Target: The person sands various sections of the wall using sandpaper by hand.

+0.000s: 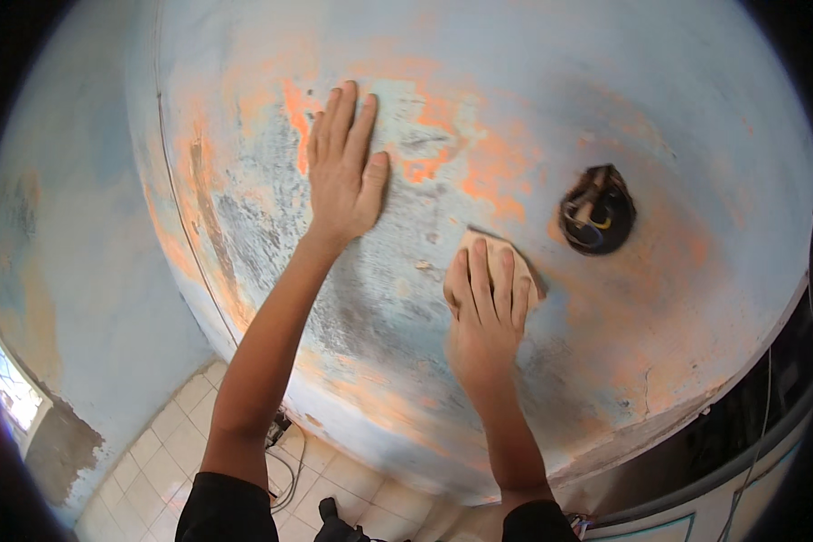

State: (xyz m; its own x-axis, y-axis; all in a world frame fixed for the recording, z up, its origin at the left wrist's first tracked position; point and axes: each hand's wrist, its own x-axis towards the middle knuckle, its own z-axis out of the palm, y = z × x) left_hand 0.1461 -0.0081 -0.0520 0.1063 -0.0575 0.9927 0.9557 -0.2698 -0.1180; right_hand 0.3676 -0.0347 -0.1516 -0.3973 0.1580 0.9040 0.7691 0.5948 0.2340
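Observation:
My left hand [341, 185] lies flat on the painted wall [406, 316], its fingers stretched upward and nothing in it. Lower and to the right, my right hand [486, 312] presses a folded tan sheet of sandpaper [518, 271] against the same wall, fingers laid over it. Around both hands the light blue paint is worn, with orange, pale green and grey patches showing through. The underside of the sheet is hidden.
Right of my right hand, a round hole [598, 212] in the wall holds loose wires. A thin cord [173, 185] runs down the left corner. Below are floor tiles [158, 438], with a cable [291, 479] near my left arm. A bright window [14, 388] stands at far left.

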